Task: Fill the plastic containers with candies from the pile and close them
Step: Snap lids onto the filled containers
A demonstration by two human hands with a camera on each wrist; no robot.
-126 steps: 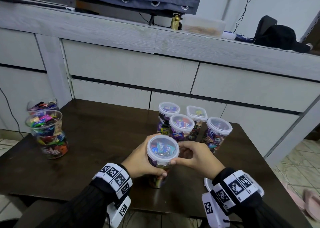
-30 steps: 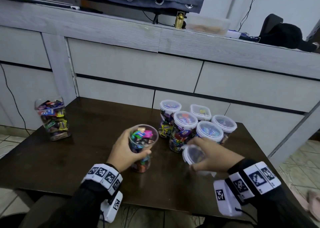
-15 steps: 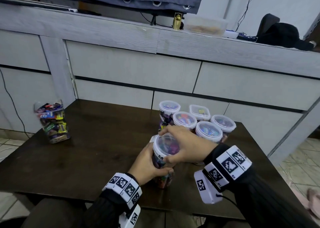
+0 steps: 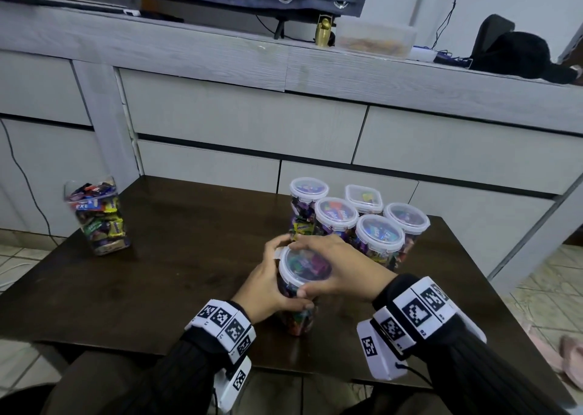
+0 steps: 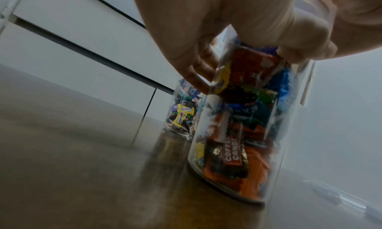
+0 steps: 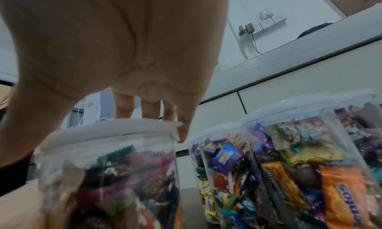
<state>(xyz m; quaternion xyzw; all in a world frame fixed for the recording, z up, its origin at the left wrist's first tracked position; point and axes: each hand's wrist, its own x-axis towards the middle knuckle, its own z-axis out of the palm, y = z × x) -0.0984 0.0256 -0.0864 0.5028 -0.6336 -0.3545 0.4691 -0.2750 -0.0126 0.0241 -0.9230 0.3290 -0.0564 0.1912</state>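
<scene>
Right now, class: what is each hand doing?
Left hand: grips the candy container.
Right hand: curled over the lid, pressing it on.

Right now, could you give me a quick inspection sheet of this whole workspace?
Surface: dark brown wooden table, bare patches.
Job's things: clear candy-filled plastic container under translucent white lid; five lidded containers behind; open lidless container far left.
Clutter: nothing seen.
Hands: left hand grips the container; right hand holds the lid on it.
Cables: black cable at left wall.
Surroundings: grey drawer cabinet, tiled floor.
</scene>
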